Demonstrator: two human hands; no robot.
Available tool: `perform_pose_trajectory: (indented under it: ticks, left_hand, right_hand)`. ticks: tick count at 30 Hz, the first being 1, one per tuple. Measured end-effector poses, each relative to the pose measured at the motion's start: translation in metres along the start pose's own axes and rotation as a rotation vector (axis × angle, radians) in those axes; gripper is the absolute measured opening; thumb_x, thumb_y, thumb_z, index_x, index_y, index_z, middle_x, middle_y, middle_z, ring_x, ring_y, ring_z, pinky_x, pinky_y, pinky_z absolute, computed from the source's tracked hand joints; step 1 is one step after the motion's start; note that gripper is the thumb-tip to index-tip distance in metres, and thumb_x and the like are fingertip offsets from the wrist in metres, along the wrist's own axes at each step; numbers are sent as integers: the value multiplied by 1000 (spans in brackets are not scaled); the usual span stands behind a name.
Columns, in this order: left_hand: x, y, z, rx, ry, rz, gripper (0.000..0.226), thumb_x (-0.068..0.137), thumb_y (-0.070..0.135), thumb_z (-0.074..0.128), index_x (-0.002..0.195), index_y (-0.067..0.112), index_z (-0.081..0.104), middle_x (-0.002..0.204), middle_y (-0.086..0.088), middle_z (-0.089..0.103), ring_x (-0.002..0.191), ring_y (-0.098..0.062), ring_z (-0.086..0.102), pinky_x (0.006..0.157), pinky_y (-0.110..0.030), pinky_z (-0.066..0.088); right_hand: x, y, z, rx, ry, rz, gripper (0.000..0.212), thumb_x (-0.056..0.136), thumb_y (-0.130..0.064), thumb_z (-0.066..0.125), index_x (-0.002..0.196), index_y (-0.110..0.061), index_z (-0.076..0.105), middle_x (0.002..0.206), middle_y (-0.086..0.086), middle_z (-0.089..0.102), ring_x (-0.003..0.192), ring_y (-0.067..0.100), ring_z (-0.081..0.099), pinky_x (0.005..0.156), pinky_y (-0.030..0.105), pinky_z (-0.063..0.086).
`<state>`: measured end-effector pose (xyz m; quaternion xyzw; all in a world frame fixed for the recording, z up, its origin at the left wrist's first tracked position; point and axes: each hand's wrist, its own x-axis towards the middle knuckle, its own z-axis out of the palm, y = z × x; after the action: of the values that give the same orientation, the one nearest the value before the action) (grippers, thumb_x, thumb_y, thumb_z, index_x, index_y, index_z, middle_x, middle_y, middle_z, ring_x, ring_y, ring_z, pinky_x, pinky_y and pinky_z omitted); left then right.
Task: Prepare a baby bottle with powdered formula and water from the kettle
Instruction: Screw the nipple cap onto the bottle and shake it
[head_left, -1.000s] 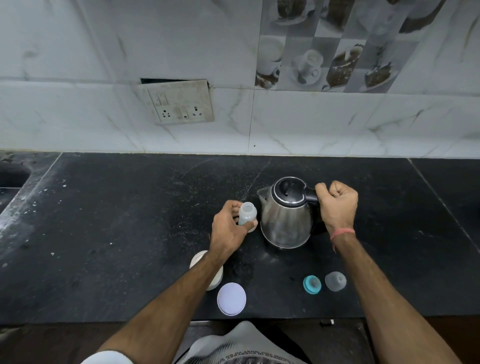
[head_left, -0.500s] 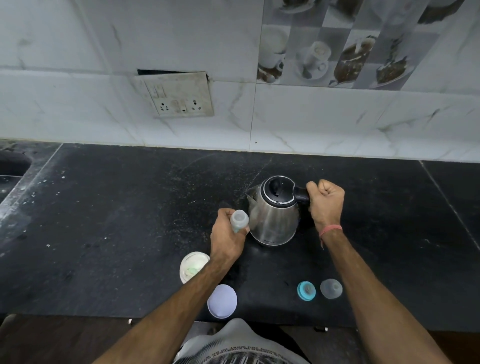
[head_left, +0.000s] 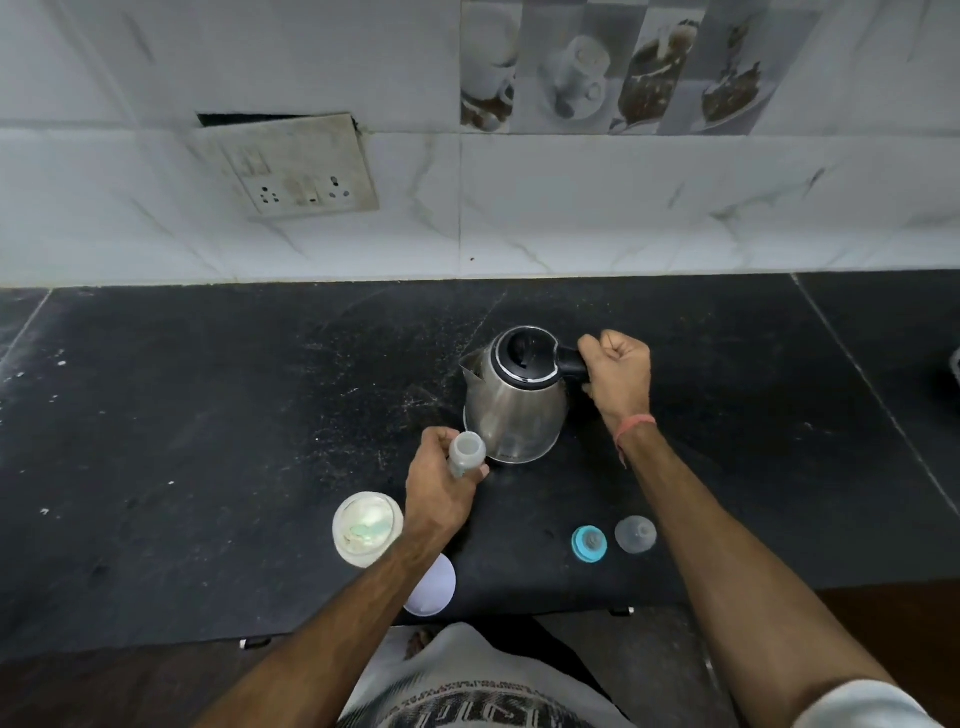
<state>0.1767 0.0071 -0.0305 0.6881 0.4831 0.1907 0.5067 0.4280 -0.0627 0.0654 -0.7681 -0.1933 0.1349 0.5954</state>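
A steel kettle (head_left: 511, 410) with a black lid stands upright on the black counter (head_left: 208, 415). My right hand (head_left: 621, 376) grips its black handle. My left hand (head_left: 441, 491) holds a small translucent baby bottle (head_left: 466, 453), open at the top, just left of the kettle's base and below its spout. An open white formula jar (head_left: 366, 527) with pale powder inside sits left of my left forearm. Its white lid (head_left: 434, 587) lies near the counter's front edge, partly hidden by that forearm.
A teal bottle ring with nipple (head_left: 589, 543) and a clear bottle cap (head_left: 635, 534) lie on the counter between my forearms. A wall socket plate (head_left: 296, 169) hangs on the tiled wall behind. White specks dot the counter at the left.
The view has tilted down and moved closer. The bottle in my left hand has moved a little lower, away from the spout. My right hand keeps its grip on the kettle handle.
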Motion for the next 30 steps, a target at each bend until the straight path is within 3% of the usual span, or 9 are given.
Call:
perform_pose_trajectory:
  ticks: [5,8,11,16,19,22,25,30]
  left_hand:
    - [-7,-4,3,-26,-44,23,53,85,24,101,116,36,60,111,15,79,104,-7,77,100,-47,64]
    - [-16,-6,8,-37,-92,64,53,83,30,101,116,40,61,112,15,80,106,-6,78,101,-48,65]
    - [-22,-8,11,-11,-148,121,54,79,37,98,117,43,59,114,16,79,108,-6,78,102,-49,64]
    - [-32,-10,14,25,-208,167,54,82,32,99,117,43,60,114,19,79,110,-3,76,105,-46,63]
    - [-38,-10,17,27,-211,182,56,83,29,100,121,40,61,116,19,78,112,-3,75,106,-45,63]
    - [-43,-11,17,28,-208,180,56,83,31,102,121,40,61,116,19,78,111,-2,75,105,-45,63]
    - [-47,-12,16,31,-208,172,56,84,31,102,121,40,62,118,20,78,114,-1,75,107,-44,63]
    - [-57,-9,16,52,-174,150,58,85,32,103,128,35,63,122,19,77,118,-1,73,109,-41,62]
  right_hand:
    - [-23,-3,-8,-122,138,-157,50,101,-33,72,71,-22,33,68,-2,42,68,19,41,66,40,45]
    - [-49,10,-14,-170,268,-202,35,102,-44,71,91,-18,50,97,3,57,93,26,56,84,49,52]
    - [-84,32,-23,-142,306,-109,36,98,-49,74,111,-25,50,113,-3,56,102,27,59,87,53,55]
    - [-143,72,-41,-362,171,-4,30,94,-30,81,110,-28,56,109,-9,58,97,18,61,87,50,59]
    - [-171,82,-50,-611,31,1,27,94,-34,81,115,-28,65,116,-9,57,108,16,59,93,44,58]
    - [-188,84,-57,-790,-93,43,37,95,-44,80,128,-32,69,130,-9,57,126,17,54,101,38,56]
    - [-199,84,-61,-851,-160,86,50,95,-40,84,140,-30,67,140,-8,56,135,16,53,105,36,55]
    - [-208,89,-71,-852,-178,59,52,89,-20,90,138,-22,72,140,-4,64,133,21,61,111,40,54]
